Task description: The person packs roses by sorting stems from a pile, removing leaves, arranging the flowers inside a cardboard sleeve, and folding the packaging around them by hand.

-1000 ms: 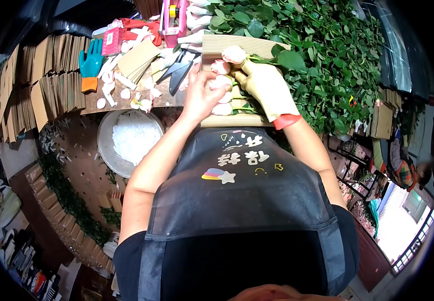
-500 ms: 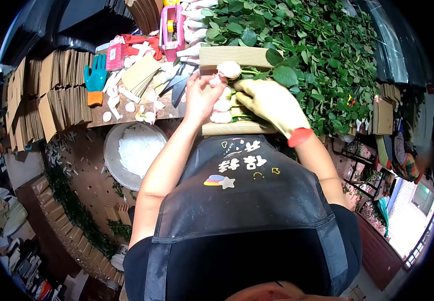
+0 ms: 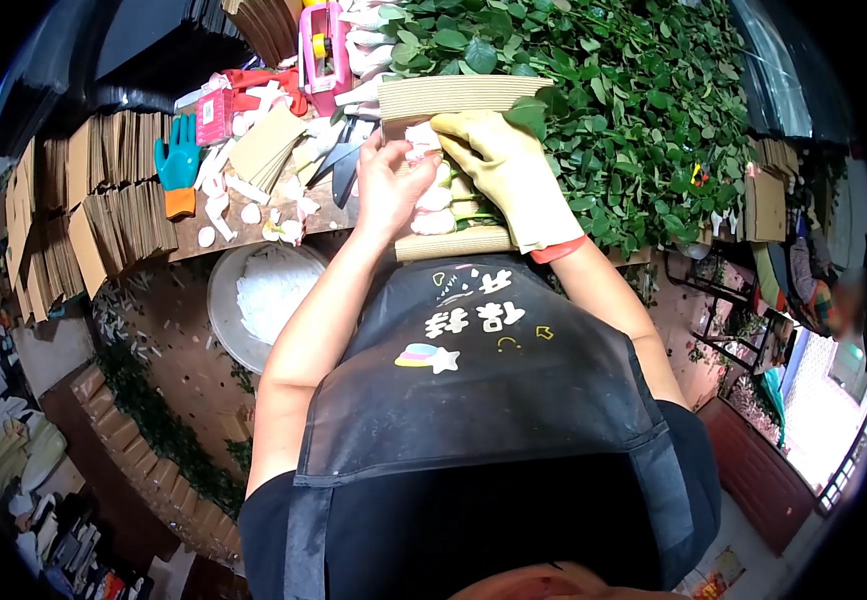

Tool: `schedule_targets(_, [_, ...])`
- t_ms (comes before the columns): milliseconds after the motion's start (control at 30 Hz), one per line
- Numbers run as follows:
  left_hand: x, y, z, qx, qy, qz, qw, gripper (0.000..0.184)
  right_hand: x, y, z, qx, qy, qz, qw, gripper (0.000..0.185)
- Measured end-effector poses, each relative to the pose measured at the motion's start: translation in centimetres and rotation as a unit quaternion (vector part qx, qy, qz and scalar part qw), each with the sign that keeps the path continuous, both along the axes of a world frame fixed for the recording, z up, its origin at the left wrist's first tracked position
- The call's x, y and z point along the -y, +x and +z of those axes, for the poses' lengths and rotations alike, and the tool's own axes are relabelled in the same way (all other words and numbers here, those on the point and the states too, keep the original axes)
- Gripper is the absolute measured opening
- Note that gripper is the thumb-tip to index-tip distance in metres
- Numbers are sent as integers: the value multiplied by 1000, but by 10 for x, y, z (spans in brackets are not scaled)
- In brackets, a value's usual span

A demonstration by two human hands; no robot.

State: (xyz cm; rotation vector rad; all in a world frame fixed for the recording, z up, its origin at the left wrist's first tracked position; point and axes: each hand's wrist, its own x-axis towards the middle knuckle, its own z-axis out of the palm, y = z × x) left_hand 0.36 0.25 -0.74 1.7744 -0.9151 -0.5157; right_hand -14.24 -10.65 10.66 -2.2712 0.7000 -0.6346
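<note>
My bare left hand (image 3: 391, 188) is beside a row of pale pink roses, its fingers bent and the thumb apart from them, with nothing visibly held. My right hand (image 3: 503, 170), in a cream rubber glove with a red cuff, is curled over the topmost rose (image 3: 420, 138); its fingertips rest at the bloom and hide the stem. Below it, other pale pink roses (image 3: 434, 221) lie with their blooms to the left and green stems to the right. They lie on a sheet of corrugated cardboard (image 3: 468, 95), whose ribbed near edge shows beside my apron.
Leafy rose stems (image 3: 603, 120) are heaped on the right. Dark scissors (image 3: 341, 168), a pink tape dispenser (image 3: 323, 60), a teal glove (image 3: 179, 160) and loose petals lie leftward. Cardboard stacks (image 3: 118, 185) stand farther left; a white tub (image 3: 265, 300) is below the table edge.
My gloved right hand has moved up and left, from beside the stems onto the topmost rose. My left hand has drawn slightly away from that bloom, its fingers loosening. The view has shifted a little.
</note>
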Motion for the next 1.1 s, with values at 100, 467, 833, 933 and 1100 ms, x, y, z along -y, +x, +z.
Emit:
schedule_targets(100, [-2,0,0,-29,15,1,999,33,4,4,-9,16,-69,22,997,24])
schedule_targets(467, [-3,1,20,-21,64,-11,998,38,18,27,-20,-282,-305,89,905,22])
schedule_targets(833, [3,-10,13,-41,40,33,998,39,19,52,33,-335,-307,199,869,14])
schedule_targets(933, [6,-3,21,-26,32,-35,999,55,-12,112,55,-148,-283,244,916,12])
schedule_targets(1100, [2,-7,29,-443,68,-29,894,34,-43,254,-64,-184,-283,306,890,50])
